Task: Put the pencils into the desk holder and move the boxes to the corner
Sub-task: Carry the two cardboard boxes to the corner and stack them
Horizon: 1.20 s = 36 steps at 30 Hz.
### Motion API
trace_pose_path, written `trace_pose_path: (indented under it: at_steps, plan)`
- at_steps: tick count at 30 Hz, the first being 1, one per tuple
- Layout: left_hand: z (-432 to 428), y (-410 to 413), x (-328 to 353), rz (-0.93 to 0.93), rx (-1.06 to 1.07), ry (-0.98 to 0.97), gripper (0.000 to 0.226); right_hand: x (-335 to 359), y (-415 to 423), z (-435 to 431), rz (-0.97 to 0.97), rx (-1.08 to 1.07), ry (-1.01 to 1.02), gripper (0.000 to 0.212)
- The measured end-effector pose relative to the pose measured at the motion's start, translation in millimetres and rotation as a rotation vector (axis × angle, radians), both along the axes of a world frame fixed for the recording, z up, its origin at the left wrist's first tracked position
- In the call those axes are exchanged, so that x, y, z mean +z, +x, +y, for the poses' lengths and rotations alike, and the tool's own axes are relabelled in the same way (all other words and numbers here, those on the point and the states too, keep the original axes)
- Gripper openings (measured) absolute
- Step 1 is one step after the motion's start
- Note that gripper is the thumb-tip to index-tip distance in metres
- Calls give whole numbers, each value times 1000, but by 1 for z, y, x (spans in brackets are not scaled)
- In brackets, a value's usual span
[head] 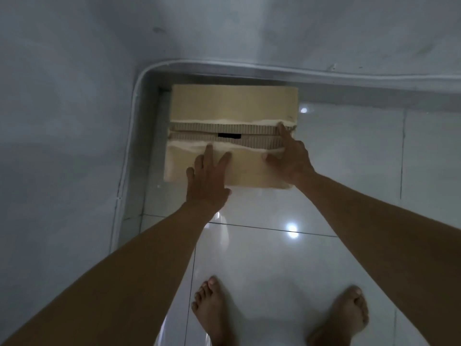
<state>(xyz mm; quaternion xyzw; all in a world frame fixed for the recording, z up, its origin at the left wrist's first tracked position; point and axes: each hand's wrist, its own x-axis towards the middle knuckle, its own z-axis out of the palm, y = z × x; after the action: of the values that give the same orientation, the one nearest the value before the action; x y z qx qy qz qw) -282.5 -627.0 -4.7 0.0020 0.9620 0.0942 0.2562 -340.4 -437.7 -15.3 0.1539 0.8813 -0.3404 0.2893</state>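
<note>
A tan cardboard box (232, 106) sits on the tiled floor, tucked into the corner where two walls meet. Its top flaps are closed, with a torn strip of bare corrugated card running across the middle. My left hand (208, 178) lies flat on the near flap with its fingers spread. My right hand (289, 156) presses on the box's right end, fingers spread across the torn seam and thumb on the near flap. Neither hand grips the box. No pencils or desk holder are in view.
Grey walls (74, 96) stand to the left and behind the box, with a white cable (129, 136) running along the skirting. Glossy white floor tiles (274, 258) stretch toward me, where my two bare feet (212, 310) stand.
</note>
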Motion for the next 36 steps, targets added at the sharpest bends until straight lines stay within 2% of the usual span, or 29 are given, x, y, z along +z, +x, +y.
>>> trace_pose_path:
  at_steps: [2,6,9,13,16,19,25,28,32,36]
  plan:
    - [-7,-5,0,39,43,-7,74,-1,-7,-12,34,36,-33,79]
    - [-29,-17,1,24,110,-15,76,-1,-9,-32,78,93,-149,75]
    - [-43,-27,2,15,133,-8,73,-2,-11,-41,35,96,-263,75]
    - [-45,-30,3,-13,90,-23,74,-1,-15,-40,7,78,-301,78]
    - [-37,-26,6,-12,86,-24,71,4,-5,-37,38,105,-239,76]
    - [-23,-20,15,-7,36,-14,65,13,10,-33,75,204,-77,69]
    - [10,11,66,121,27,221,54,61,49,-13,272,325,63,48]
    - [15,30,99,176,2,301,48,95,68,4,337,385,32,47]
    - [19,59,150,153,-21,344,46,140,94,28,285,447,30,56]
    - [34,84,209,84,-95,280,50,195,124,52,140,510,150,66]
